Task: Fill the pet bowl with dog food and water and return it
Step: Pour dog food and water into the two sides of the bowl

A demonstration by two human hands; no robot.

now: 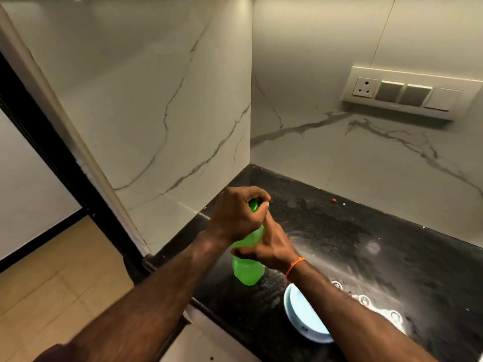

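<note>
The left hand sits near the middle of the frame, fingers curled tight over the green cap of a green plastic bottle, so only a sliver of the cap shows between the knuckles. Just below and to the right, the right hand wraps around the bottle's upper body, thumb and fingers closed on it; an orange thread band circles that wrist. The two hands touch where the bottle narrows. The bottle stands upright, its base down near the front left corner of the black speckled table; whether it rests on the surface or hovers just above cannot be told.

Below the right forearm, toward the lower centre of the frame, lies the pale blue pet bowl, partly hidden by the arm, near the table's front edge; its contents cannot be made out.

A small brown pellet lies at the back of the table, close to the wall. White marble-veined wall panels fill the upper half, with a switch and socket plate at upper right. At lower left is a beige tiled floor, and a dark door frame runs down the left side.
</note>
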